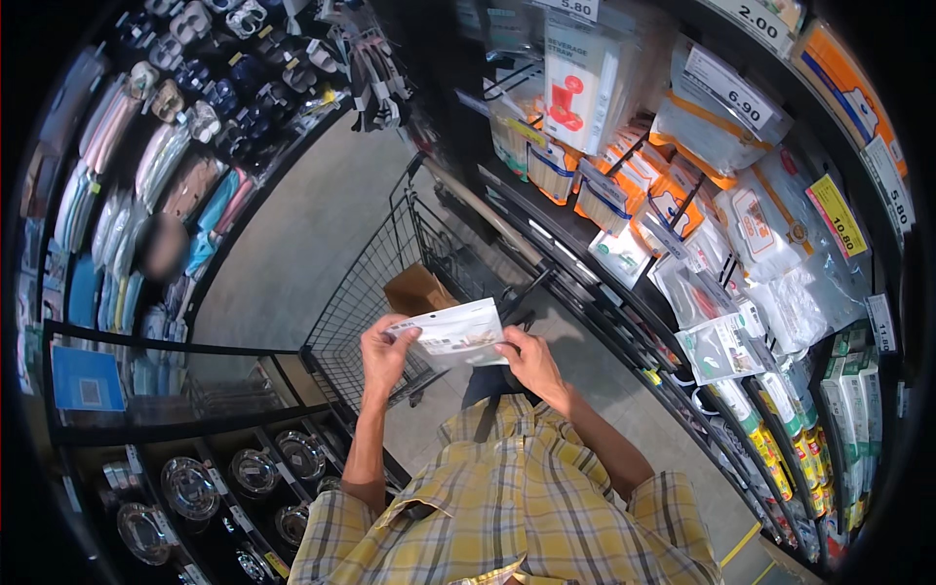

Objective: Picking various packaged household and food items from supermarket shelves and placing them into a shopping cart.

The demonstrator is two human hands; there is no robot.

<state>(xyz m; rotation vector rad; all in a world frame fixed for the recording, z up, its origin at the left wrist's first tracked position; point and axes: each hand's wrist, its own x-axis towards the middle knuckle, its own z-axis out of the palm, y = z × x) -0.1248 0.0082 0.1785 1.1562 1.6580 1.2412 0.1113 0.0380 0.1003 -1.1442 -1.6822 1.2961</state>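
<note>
A flat white plastic packet (461, 336) with a hang hole, printing and a small picture is stretched between my two hands. My left hand (385, 358) pinches its left end, thumb on the front. At the packet's right end, my right hand (535, 363) grips the edge between thumb and fingers. Beyond and below the packet is a black wire shopping cart (365, 292) with an open brown cardboard box (418, 289) in it. The packet's contents cannot be made out.
Hanging packets on a rack (621, 183) and green-and-white boxes (852, 409) line the right side. Wrapped textiles (110, 212) and slippers (219, 95) fill the left shelves, with clear glass dishes (190, 488) below. Grey floor (285, 219) shows between the left shelves and the cart.
</note>
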